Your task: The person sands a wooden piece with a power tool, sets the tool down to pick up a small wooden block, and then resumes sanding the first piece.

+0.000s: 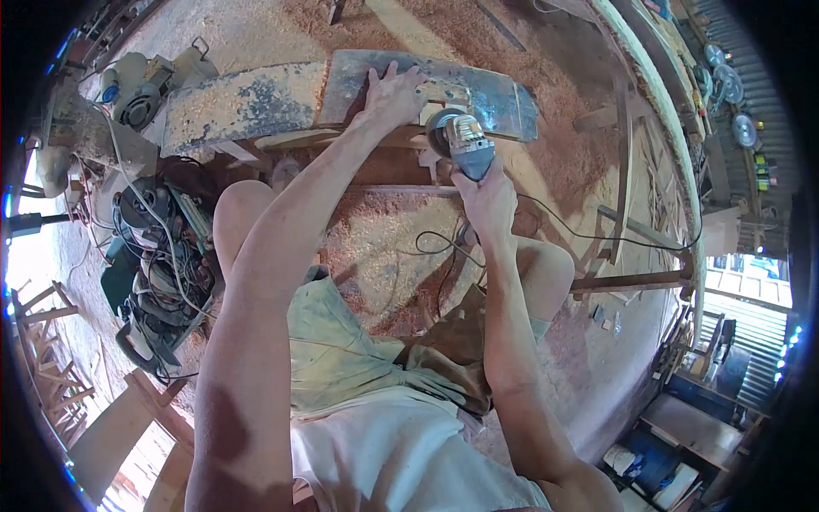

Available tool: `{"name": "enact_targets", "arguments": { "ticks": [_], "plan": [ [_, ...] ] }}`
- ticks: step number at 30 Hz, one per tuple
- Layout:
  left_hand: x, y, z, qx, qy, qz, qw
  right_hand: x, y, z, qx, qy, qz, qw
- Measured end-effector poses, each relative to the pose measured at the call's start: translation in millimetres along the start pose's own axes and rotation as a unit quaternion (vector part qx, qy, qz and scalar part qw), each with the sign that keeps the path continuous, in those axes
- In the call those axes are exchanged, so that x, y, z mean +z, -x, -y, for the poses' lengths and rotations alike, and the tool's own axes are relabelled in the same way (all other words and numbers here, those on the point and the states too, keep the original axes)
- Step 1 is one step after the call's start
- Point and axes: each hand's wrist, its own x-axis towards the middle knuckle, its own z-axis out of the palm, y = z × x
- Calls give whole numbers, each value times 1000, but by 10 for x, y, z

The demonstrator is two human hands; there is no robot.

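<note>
Clamps right hand (488,203) round grinder (465,141); presses left hand (392,96) flat on plank (495,98), 10 o'clock. Likely heavy, rigid; best gripped mid-body.

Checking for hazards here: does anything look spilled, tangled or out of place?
Yes. Reddish sawdust lies thick all around. At the left, power tools sit heaped in tangled cords. The black cord of the grey angle grinder, gripped by the right hand, trails loose to the right.

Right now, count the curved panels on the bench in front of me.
2. The left panel is dusted with sawdust. The right panel lies under the left hand and the angle grinder that the right hand grips. More may be hidden.
</note>
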Motion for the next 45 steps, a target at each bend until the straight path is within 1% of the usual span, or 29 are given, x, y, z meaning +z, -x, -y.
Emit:
{"name": "enact_targets", "arguments": {
  "ticks": [3, 6, 9, 12, 15, 19, 28, 31, 34, 37, 40, 45],
  "plan": [
    [25, -20, -5, -1, 10, 2, 1000, 41, 51, -65, -72, -20, -14, 997],
    [93, -31, 25, 7, 10, -10, 1000, -8, 36, -91, -84, 0, -5, 996],
    [139, -36, 60, 13, -5, -17, 1000, -83, 15, -137, -47, 15, -1, 999],
    [105, -14, 29, 16, -20, -16, 1000, -91, -11, -198, -27, -12, -16, 999],
    [75, -17, -5, 12, -29, -7, 999, -40, -8, -155, -21, -6, -8, 1000],
    [44, -15, 3, 17, -19, -10, 1000, 52, 47, -110, -80, -5, -6, 997],
    [-10, 9, -28, 7, -39, 12, 999, 36, 23, -92, -36, -6, -23, 999],
    [-12, 1, -34, 7, -32, 17, 999, 85, 34, -94, -83, -11, -15, 996],
    [-13, 20, -41, 5, -33, 17, 999, 17, -24, -26, -27, -5, -5, 1000],
    [-9, 15, -22, 7, -31, 8, 999, -10, -99, -138, 10, -5, -30, 999],
    [30, -1, -14, 7, -23, 3, 1000, 1, -86, -220, -6, -62, -58, 996],
    [13, 4, -16, 6, -20, 8, 1000, 137, 20, -122, -50, -36, -32, 998]
  ]
}}
